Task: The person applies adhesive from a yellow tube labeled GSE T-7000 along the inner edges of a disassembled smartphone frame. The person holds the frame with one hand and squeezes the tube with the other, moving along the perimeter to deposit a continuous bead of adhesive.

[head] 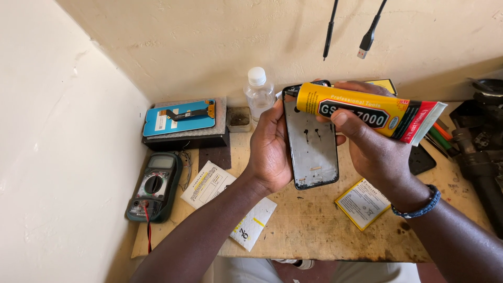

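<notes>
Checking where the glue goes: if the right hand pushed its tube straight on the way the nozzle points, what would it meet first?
Probably the top edge of the phone frame held by the left hand; the tube in the right hand already looks nearly on it.

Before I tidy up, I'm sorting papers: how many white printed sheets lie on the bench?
3: one sheet beside the multimeter, one under the left forearm, one yellow-edged below the right hand. Others may be hidden.

Bright warm daylight, soft shadows under the hands, sharp focus, slight wide-angle edge distortion
</notes>
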